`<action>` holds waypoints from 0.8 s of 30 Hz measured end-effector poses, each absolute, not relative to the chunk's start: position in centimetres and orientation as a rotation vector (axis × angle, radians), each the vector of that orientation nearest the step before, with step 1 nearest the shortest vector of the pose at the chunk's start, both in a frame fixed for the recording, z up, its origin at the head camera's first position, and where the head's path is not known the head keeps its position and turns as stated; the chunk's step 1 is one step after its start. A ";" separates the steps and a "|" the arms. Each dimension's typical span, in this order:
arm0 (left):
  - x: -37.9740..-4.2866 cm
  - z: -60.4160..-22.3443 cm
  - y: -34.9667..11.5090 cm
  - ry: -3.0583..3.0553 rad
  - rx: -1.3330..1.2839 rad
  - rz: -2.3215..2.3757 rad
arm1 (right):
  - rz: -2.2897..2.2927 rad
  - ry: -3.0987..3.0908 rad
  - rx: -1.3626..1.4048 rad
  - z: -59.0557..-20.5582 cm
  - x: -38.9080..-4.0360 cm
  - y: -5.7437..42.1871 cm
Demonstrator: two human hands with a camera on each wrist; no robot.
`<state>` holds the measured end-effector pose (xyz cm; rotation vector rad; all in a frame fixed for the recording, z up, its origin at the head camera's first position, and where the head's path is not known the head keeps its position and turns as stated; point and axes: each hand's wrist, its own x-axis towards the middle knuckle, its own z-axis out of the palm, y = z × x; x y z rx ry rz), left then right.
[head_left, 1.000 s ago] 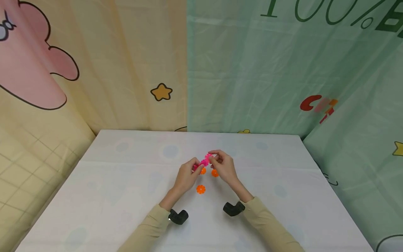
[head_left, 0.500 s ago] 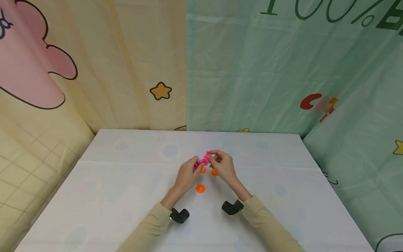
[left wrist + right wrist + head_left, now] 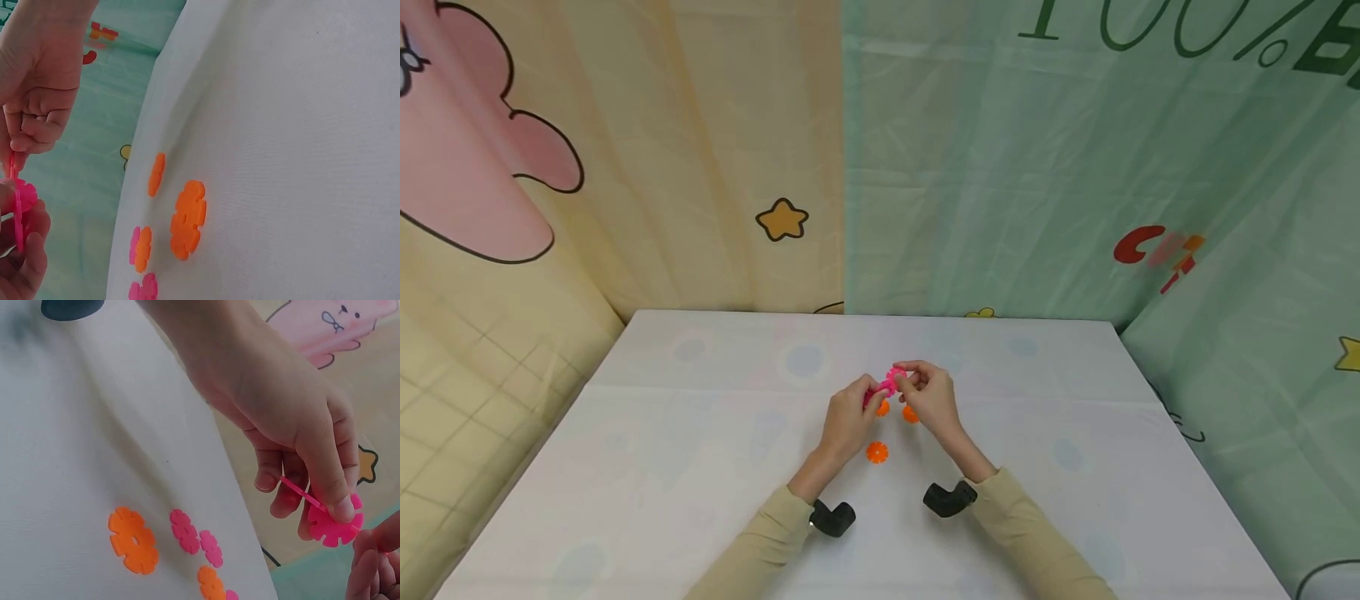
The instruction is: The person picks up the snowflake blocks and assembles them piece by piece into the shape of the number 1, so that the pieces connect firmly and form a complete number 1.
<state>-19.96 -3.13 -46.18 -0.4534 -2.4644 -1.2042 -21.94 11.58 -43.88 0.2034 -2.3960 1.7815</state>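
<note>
Both hands meet above the table over small notched plastic discs. My left hand (image 3: 846, 418) grips a cluster of joined pink discs (image 3: 334, 524), its thumb pressing on one face. Another pink disc stands edge-on from that cluster in the right wrist view. From the other side my right hand (image 3: 933, 398) pinches a pink disc (image 3: 12, 164) at the cluster's far end. Its fingertips (image 3: 369, 547) show at the lower right of the right wrist view. How many discs are joined is partly hidden by the fingers.
An orange disc (image 3: 877, 452) lies nearest the person. Two more, an orange disc (image 3: 882, 408) and an orange disc (image 3: 911, 414), lie below the hands. Several loose pieces include a pink disc (image 3: 184, 531). Patterned curtains (image 3: 985, 167) hang behind the white table (image 3: 700, 467).
Both hands stay in nearly the same place, still holding the pink discs. The forearms have drawn slightly closer together. The orange discs remain where they were.
</note>
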 end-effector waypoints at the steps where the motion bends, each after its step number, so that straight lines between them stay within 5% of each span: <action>1: -20.0 -46.3 -3.1 -2.469 -0.456 -1.197 | 1.783 -2.398 0.186 -44.0 -21.9 11.5; 24: -20.4 -46.0 -3.3 -2.520 -0.488 -1.094 | 1.951 -2.406 0.061 -44.6 -21.9 11.8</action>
